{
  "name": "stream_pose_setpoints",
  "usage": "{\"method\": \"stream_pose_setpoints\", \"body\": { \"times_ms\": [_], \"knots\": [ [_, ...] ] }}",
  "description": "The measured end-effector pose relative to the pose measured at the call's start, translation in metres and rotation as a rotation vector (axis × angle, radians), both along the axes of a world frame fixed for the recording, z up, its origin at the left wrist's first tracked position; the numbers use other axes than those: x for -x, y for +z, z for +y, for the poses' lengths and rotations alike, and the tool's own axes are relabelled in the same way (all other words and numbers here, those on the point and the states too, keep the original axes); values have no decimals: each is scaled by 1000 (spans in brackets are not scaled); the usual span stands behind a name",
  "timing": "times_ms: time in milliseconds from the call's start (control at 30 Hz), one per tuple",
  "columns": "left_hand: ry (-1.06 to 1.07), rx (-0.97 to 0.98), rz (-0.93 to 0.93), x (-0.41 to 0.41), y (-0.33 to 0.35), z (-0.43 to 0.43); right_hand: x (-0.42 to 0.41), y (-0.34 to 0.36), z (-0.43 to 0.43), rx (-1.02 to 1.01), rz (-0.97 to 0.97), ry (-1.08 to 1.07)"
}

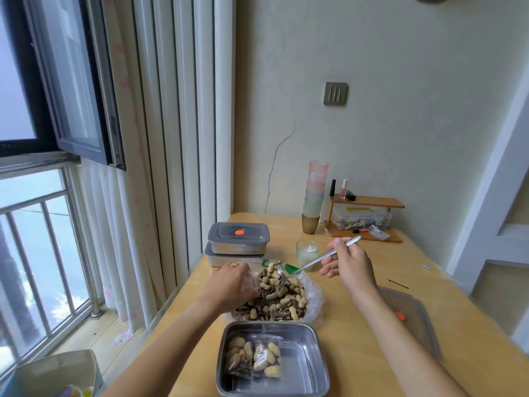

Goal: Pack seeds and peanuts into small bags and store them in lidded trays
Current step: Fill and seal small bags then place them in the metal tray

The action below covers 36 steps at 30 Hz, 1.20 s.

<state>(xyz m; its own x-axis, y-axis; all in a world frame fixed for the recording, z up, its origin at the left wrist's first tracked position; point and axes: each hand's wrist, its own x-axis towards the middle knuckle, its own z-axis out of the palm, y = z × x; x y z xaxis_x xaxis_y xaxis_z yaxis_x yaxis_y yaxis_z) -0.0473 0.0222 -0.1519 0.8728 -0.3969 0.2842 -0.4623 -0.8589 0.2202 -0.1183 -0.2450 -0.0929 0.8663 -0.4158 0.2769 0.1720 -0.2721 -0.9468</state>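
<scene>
Wood table (357,325): open tray (303,376) at near edge, peanut-and-seed bag (286,305) just beyond, stacked lidded trays (237,242) far left, glass (306,253) mid, cup stack (314,202) plus wooden rack (369,202) far right, loose lid (412,310) near right.

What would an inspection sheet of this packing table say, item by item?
Surface: wooden table, partly covered.
Job's things: open tray holding two filled bags; peanuts and seeds heaped on a plastic sheet; two lidded trays stacked; loose lid on the right.
Clutter: stacked cups, glass, small shelf with bottles.
Hands: left hand holds a clear bag at the heap; right hand grips a spoon loaded with peanuts.
Cables: nothing seen.
Surroundings: open window on the left, cracked wall behind.
</scene>
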Motion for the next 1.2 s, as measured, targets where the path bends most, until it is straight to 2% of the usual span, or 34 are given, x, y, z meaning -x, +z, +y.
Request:
{"method": "stream_pose_setpoints", "body": {
  "times_ms": [100,333,567,800,1200],
  "knots": [
    [2,3,50,-3,6,-8,-2,11,-1,0,-13,-1],
    [10,163,235,-10,6,-25,-3,21,10,64,-31,33],
    [40,230,282,-16,6,-35,8,48,25,377,-158,193],
    [-10,498,435,-25,-1,-39,3,66,31,620,-208,275],
    [-30,632,504,-32,-13,-34,8,61,31,675,-311,265]
  ]
}}
